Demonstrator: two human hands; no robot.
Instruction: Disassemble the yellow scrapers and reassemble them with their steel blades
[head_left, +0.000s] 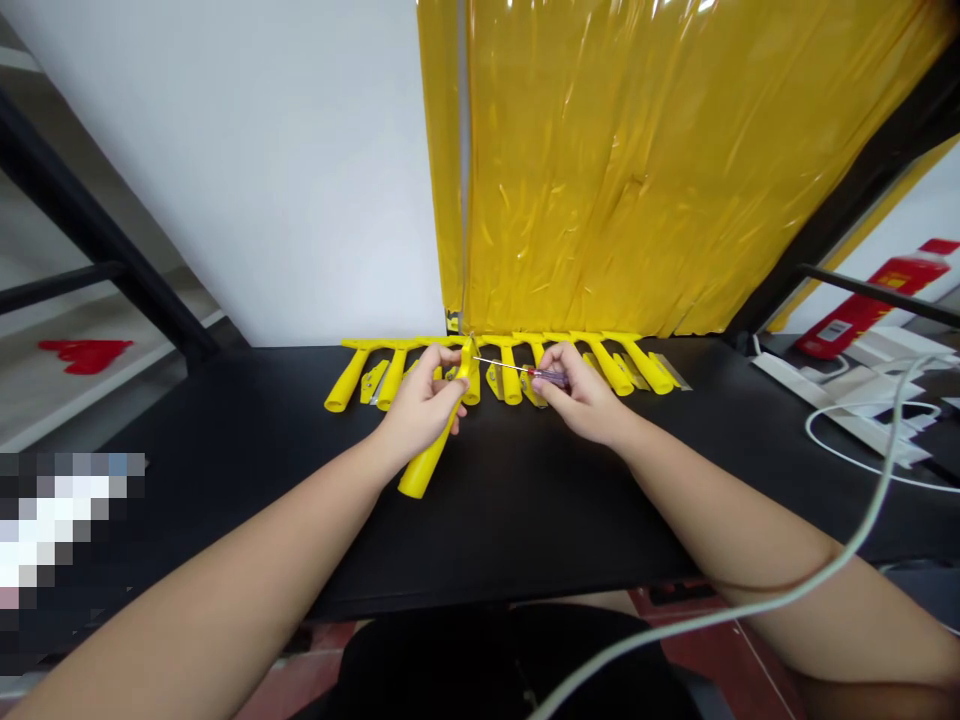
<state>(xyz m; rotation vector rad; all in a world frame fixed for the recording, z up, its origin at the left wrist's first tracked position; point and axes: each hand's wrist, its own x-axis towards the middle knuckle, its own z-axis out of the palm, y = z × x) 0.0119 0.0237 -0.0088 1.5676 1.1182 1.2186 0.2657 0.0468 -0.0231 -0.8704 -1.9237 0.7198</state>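
Observation:
My left hand is closed around a yellow plastic scraper, its hollow round handle end slanting down toward me. My right hand grips the dark, reddish handle of a screwdriver. The thin shaft points left, and its tip is at or very near the scraper's head; I cannot tell whether they touch. Behind both hands lies a row of several similar yellow tools, their wide heads toward the wall. Small yellow plates and metal blades lie between their handles.
The black tabletop meets a white panel and a yellow plastic sheet at the back. On the right are a red bottle and a white power strip. A pale cable crosses before my right arm.

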